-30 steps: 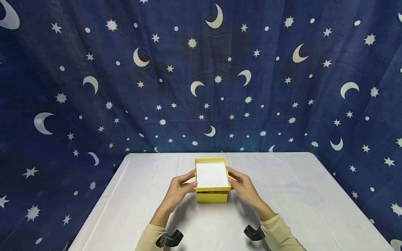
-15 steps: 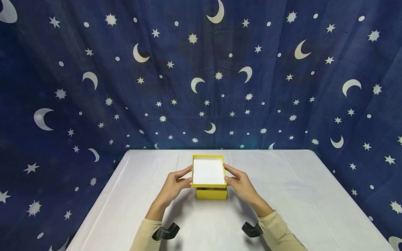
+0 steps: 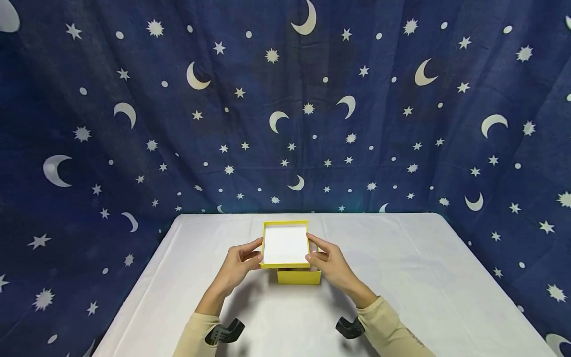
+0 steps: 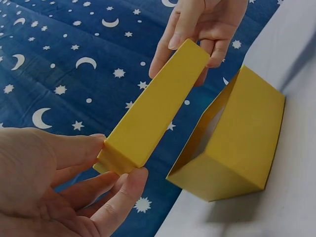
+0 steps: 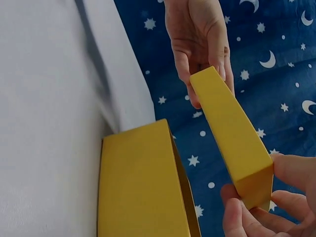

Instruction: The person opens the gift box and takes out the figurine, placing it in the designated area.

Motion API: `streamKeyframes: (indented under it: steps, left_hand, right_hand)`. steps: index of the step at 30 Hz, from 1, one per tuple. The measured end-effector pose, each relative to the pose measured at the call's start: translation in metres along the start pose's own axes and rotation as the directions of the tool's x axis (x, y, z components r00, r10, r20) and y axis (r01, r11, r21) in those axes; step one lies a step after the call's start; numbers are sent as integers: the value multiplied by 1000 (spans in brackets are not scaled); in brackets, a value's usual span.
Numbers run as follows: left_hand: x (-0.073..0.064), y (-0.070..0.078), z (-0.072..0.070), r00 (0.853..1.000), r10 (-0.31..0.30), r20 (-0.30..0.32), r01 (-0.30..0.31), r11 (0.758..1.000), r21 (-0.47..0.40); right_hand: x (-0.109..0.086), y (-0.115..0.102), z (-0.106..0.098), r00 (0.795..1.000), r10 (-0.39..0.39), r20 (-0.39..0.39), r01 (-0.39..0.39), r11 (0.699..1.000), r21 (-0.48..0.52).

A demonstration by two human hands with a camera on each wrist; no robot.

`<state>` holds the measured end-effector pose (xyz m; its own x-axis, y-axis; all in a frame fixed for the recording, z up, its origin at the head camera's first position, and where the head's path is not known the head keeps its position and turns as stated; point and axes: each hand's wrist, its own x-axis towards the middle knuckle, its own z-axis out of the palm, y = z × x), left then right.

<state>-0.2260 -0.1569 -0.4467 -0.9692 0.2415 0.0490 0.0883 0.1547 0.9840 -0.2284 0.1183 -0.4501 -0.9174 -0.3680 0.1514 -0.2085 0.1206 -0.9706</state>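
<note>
Between both hands is a shallow yellow box lid (image 3: 285, 245), its white face ringed by a yellow rim toward the head camera. My left hand (image 3: 236, 265) pinches its left side, thumb and fingers on the edge. On the opposite side, my right hand (image 3: 330, 263) grips it the same way. Just below stands the yellow box base (image 3: 299, 276) on the table, open at the top. Both wrist views show a gap between the lid (image 4: 155, 108) and the base (image 5: 140, 182). The lid hides most of the base's inside; a pinkish patch shows by my right fingers.
A white-covered table (image 3: 392, 287) carries the base near its middle. Behind it hangs a dark blue curtain (image 3: 250, 124) with moons and stars. Black wrist devices (image 3: 225, 331) sit on both sleeves.
Both hands have moved left together with the lid, from over the base to partly past its left side. More of the base's right side now shows. The base stays put.
</note>
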Motion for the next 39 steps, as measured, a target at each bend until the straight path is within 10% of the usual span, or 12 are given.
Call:
streamKeyframes:
  steps: [39]
  left_hand:
    - [-56, -13, -88, 998, -46, 47, 42, 996, 81]
  right_hand:
    - [2, -8, 90, 990, 14, 142, -20, 999, 39]
